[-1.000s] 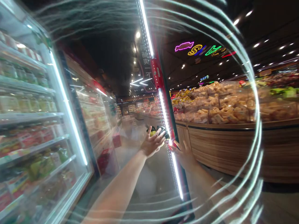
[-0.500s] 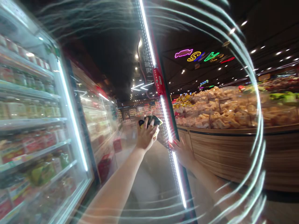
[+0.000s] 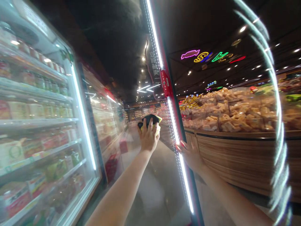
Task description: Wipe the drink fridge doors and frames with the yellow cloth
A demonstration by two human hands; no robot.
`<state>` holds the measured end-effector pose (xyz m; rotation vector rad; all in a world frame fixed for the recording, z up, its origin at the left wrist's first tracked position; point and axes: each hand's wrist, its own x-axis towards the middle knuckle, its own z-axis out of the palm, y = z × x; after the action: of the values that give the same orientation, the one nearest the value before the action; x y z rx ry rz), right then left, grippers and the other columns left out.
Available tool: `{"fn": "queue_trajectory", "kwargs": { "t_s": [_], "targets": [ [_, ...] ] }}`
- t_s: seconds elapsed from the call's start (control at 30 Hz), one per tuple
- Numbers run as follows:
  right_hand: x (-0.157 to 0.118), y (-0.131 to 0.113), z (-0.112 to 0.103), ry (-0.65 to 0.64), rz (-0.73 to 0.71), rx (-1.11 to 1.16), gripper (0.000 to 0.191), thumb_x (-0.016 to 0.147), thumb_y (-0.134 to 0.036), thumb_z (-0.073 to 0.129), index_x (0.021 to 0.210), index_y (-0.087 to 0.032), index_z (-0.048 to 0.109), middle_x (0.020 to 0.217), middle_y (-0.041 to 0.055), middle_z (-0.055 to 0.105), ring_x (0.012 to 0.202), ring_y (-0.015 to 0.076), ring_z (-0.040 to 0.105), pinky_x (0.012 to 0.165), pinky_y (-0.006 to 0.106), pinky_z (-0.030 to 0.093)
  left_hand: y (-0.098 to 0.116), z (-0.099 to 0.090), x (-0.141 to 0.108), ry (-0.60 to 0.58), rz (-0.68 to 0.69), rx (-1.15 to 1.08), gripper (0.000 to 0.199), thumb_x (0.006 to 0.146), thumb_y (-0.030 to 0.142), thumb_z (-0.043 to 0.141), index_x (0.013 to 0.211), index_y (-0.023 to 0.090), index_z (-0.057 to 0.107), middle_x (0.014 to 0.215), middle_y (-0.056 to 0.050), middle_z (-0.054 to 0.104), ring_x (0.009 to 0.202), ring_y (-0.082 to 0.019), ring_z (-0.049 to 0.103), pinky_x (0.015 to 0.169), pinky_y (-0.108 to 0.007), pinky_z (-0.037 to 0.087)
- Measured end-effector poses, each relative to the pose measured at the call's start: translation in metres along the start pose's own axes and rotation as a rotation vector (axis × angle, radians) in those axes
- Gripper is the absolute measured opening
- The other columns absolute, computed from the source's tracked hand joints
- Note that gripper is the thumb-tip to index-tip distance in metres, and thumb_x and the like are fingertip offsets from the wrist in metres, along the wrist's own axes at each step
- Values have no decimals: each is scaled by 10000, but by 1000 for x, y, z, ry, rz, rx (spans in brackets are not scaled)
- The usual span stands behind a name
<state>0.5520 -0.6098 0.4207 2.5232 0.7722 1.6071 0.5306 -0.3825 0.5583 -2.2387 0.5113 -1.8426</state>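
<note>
My left hand (image 3: 149, 138) is closed over a black and yellow cloth (image 3: 151, 119), its fingers spread across the top. It holds the cloth against the clear glass of a fridge door (image 3: 166, 83), left of the door's lit edge. My right hand (image 3: 191, 155) grips that edge below the red handle piece (image 3: 166, 83), fingertips beside the bright light strip (image 3: 174, 122). The right hand is somewhat blurred, and part of its grip is hidden behind the frame. The door stands swung out, tilted in view.
At left, an upright fridge (image 3: 77, 119) has shelves of bottles and cartons (image 3: 35, 110). More coolers (image 3: 103, 110) line the aisle beyond. To the right, a wood-sided counter (image 3: 235, 153) bears heaped packaged food (image 3: 225, 110). Neon signs (image 3: 202, 57) hang above.
The view has turned slightly left, so the fridge and door sit farther right. My left hand with the cloth has slid a little left across the glass. My right hand stays on the edge.
</note>
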Motion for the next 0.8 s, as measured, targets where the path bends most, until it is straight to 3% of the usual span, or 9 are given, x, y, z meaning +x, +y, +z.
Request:
{"fn": "queue_trajectory", "kwargs": {
  "t_s": [0.1, 0.2, 0.3, 0.4, 0.47, 0.53, 0.63, 0.73, 0.8],
  "targets": [
    [8, -13, -9, -16, 73, 36, 470, 886, -71, 574, 1294, -260, 714, 1453, 47, 650, 1366, 302, 562, 1095, 526, 481, -8, -5, -33, -108, 210, -8, 529, 871, 253, 701, 1392, 304, 623, 1590, -85, 504, 1540, -395, 330, 1242, -746, 122],
    [26, -25, -24, 11, 144, 76, 523, 871, -72, 580, 1351, -252, 682, 1461, 57, 643, 1344, 281, 584, 1097, 485, 473, -24, -12, -37, -182, 336, -27, 567, 848, 259, 725, 1401, 322, 613, 1597, -60, 498, 1541, -361, 343, 1261, -705, 152],
    [46, -30, -42, 97, 165, 102, 532, 892, -62, 543, 1376, -246, 661, 1491, 59, 616, 1385, 273, 554, 1125, 481, 448, -47, -27, -26, -67, 126, 26, 545, 891, 282, 687, 1428, 298, 599, 1604, -83, 485, 1549, -374, 320, 1260, -700, 158],
    [60, -35, -54, 185, 168, 134, 505, 935, -74, 501, 1401, -215, 637, 1505, 82, 601, 1414, 276, 529, 1138, 480, 449, -60, -40, -41, 33, -100, 93, 533, 918, 298, 663, 1444, 257, 591, 1618, -125, 456, 1557, -411, 281, 1247, -716, 164],
    [66, -44, -56, 223, 185, 180, 496, 952, -85, 486, 1417, -196, 621, 1507, 99, 597, 1428, 284, 515, 1134, 476, 468, -59, -42, -62, -7, -54, 91, 551, 900, 280, 685, 1443, 272, 591, 1615, -118, 463, 1560, -413, 272, 1244, -721, 167],
    [71, -55, -57, 244, 203, 241, 508, 960, -90, 474, 1441, -198, 597, 1515, 102, 588, 1439, 290, 505, 1124, 481, 490, -55, -41, -76, -96, 115, 55, 577, 873, 260, 715, 1434, 313, 592, 1602, -82, 490, 1554, -391, 299, 1251, -712, 170],
    [81, -71, -54, 262, 207, 329, 539, 971, -94, 451, 1478, -242, 561, 1540, 79, 565, 1447, 281, 500, 1105, 476, 523, -64, -44, -68, -161, 272, 22, 578, 870, 272, 722, 1428, 337, 590, 1591, -46, 508, 1541, -355, 344, 1260, -689, 189],
    [94, -83, -51, 290, 211, 399, 549, 971, -102, 445, 1484, -259, 560, 1547, 75, 557, 1465, 287, 479, 1114, 488, 525, -91, -60, -54, -72, 90, 72, 556, 904, 288, 687, 1448, 305, 577, 1603, -81, 488, 1557, -357, 308, 1260, -680, 191],
    [102, -91, -49, 302, 215, 438, 549, 968, -104, 438, 1481, -248, 568, 1553, 89, 549, 1479, 296, 461, 1127, 506, 515, -108, -71, -65, 18, -93, 126, 564, 919, 287, 669, 1472, 275, 557, 1617, -117, 461, 1568, -380, 268, 1255, -694, 175]
  ]
}}
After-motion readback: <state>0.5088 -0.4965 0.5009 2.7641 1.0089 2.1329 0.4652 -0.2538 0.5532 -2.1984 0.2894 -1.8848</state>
